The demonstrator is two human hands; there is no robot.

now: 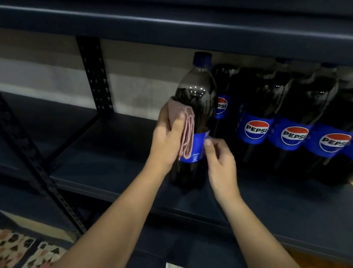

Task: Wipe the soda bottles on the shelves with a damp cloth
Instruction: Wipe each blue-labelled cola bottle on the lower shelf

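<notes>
Here, in the middle of the frame, the left hand presses a folded pink cloth on the soda bottle standing on the shelf, while the right hand pinches its label, probably to steady it.

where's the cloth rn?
Head view, centre: the pink cloth is folded in the left hand, pressed against the left side of the lone bottle at the left end of the Pepsi row.
</notes>
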